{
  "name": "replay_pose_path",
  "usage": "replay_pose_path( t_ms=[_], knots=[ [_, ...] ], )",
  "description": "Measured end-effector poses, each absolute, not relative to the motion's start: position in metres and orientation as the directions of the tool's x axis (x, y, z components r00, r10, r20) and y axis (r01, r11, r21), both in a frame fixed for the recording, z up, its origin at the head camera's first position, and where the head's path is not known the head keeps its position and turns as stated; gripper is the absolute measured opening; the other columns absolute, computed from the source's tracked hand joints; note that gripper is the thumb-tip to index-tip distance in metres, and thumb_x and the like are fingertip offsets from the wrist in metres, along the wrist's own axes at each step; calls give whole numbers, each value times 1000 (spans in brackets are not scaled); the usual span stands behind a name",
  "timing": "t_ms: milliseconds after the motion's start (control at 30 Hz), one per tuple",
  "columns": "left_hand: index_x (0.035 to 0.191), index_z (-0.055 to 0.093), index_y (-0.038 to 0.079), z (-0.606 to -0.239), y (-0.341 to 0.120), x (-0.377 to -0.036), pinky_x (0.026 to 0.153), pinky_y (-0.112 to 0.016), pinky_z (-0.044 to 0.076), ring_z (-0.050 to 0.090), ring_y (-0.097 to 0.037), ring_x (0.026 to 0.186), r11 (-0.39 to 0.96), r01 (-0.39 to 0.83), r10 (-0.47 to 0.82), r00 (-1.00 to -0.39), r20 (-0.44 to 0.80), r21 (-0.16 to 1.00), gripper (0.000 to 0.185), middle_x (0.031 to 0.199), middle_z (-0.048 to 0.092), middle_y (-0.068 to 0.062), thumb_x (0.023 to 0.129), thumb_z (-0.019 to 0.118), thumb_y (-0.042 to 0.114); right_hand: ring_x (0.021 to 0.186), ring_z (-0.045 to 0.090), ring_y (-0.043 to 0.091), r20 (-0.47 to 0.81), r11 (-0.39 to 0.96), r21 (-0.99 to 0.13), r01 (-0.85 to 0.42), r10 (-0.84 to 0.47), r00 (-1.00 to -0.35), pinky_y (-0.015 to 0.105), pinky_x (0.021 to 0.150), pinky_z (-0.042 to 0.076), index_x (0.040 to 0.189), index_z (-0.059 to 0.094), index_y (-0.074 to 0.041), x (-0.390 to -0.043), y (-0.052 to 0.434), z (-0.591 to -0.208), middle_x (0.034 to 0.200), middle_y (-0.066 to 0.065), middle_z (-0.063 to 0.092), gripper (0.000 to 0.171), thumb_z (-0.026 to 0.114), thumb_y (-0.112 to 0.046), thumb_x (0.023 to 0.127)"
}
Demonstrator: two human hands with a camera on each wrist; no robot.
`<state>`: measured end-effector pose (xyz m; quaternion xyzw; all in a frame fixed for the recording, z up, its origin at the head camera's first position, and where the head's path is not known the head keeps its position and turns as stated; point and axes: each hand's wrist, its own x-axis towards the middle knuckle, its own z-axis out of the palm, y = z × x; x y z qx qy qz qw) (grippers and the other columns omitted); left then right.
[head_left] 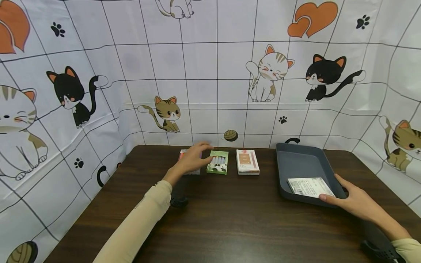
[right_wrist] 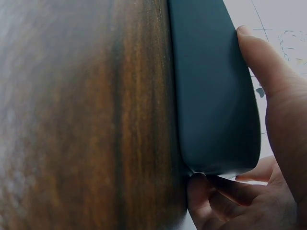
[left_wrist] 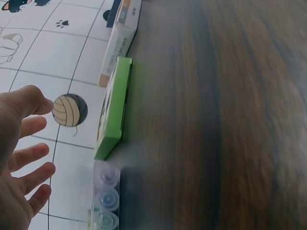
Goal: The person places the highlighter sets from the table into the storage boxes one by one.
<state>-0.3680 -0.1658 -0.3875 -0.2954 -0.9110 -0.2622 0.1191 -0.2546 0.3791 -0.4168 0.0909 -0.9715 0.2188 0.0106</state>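
Note:
Above the back of the table, my left hand [head_left: 192, 159] hovers with its fingers apart and nothing in them. It partly covers a clear case [head_left: 194, 171], whose round-ended contents show in the left wrist view. Just right of that hand stands a green box [head_left: 218, 163] with a panda picture. A white and tan box [head_left: 247, 163] comes after it. My right hand [head_left: 358, 201] grips the near right corner of a dark grey tray [head_left: 300, 155], thumb at the rim and fingers curled around the corner [right_wrist: 220, 143]. A white printed packet [head_left: 310, 187] lies inside the tray.
Behind the dark wood table [head_left: 230, 219] hangs a white sheet [head_left: 200, 62] with grid lines and printed cats, which also spreads along both sides. Dark bands sit at both wrists.

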Motion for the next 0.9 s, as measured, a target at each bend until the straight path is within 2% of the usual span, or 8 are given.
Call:
replay_pose_path(
  t_ms=[467,700,900],
  knots=[
    [137,63,6,-388,-177,-368,109,-55,34,45,-35,136,706,575,457,-816,354,413,45,147,51,-15,96,71,21,121,35,71,57,891,-418,-177,-168,-984,76,86,38,157,10,11,-253,377,-415,142,52,28,108,66,-54,93],
    [139,63,9,-392,-189,-369,105,-72,24,43,-36,137,748,521,418,-851,317,412,46,149,49,-13,97,68,28,121,35,71,55,887,-425,-179,-172,-984,76,85,38,158,9,10,-252,377,-415,142,52,28,108,67,-55,93],
    [141,61,10,-394,-199,-370,103,-70,26,42,-36,138,758,514,414,-855,313,401,49,149,48,-14,97,68,30,121,36,71,54,884,-432,-178,-171,-984,75,84,38,158,9,10,-253,377,-417,142,52,29,109,67,-55,93]
  ],
)
